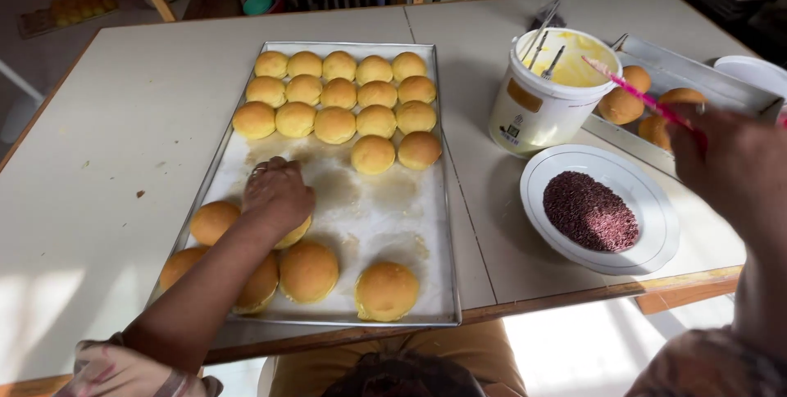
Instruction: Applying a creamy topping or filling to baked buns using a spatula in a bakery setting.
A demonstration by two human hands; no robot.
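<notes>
**Left hand on a bun, right hand with the brush**

I see my left hand [277,194] low on the baking tray [426,225], fingers curled down over a golden bun [295,233]. My right hand [738,169], right of frame, pinches a pink brush [631,90] reaching toward the white tub [537,110] above the plate of sprinkles [590,210].

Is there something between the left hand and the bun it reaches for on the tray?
Nothing visible stands between them. The left hand already rests on top of a bun on the metal tray, and the hand covers most of it. Other buns lie beside it, not in the way.
</notes>
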